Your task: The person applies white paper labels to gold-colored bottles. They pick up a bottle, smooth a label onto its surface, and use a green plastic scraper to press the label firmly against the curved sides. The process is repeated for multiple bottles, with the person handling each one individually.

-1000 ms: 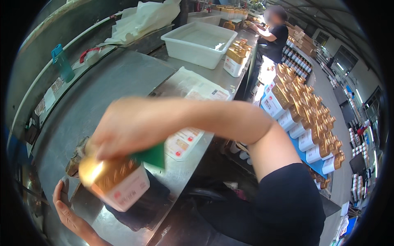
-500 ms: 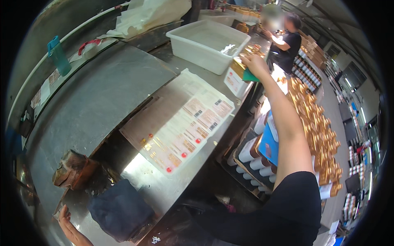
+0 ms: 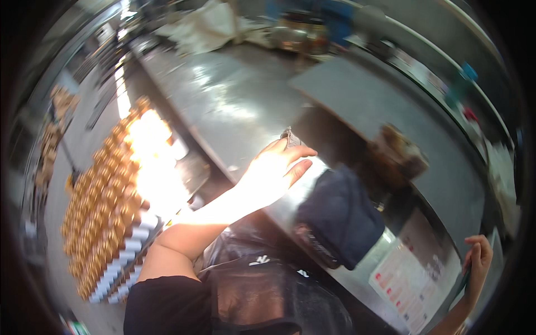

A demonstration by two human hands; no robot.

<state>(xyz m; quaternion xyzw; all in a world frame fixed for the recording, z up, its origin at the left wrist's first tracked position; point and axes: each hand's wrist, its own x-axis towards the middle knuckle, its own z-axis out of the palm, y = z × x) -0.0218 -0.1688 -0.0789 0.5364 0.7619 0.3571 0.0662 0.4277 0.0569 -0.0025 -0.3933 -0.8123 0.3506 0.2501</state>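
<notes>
My left hand (image 3: 272, 170) reaches over the metal bench (image 3: 229, 106), its thumb and forefinger stretched apart. A small crumpled greyish thing (image 3: 291, 138) touches or lies just behind its fingers; I cannot tell what it is. Beside that hand sits a dark blue cloth-covered bundle (image 3: 343, 215). At the far right edge my right hand (image 3: 477, 259) has its fingers curled around a flat green piece (image 3: 464, 280), of which only a thin edge shows. Between the bundle and my right hand lies a printed sheet (image 3: 410, 285) with red dots.
Rows of gold-topped white containers (image 3: 106, 212) stand to the left. A blurred brown bundle (image 3: 399, 151) rests behind the dark one, near a raised grey board (image 3: 357, 92). White sheeting (image 3: 204, 28) lies at the back; a teal bottle (image 3: 460, 84) stands on the right ledge.
The view has swung left. My left hand has moved past the dark bundle to its other side. My right hand, still with the green piece, now appears at the right edge.
</notes>
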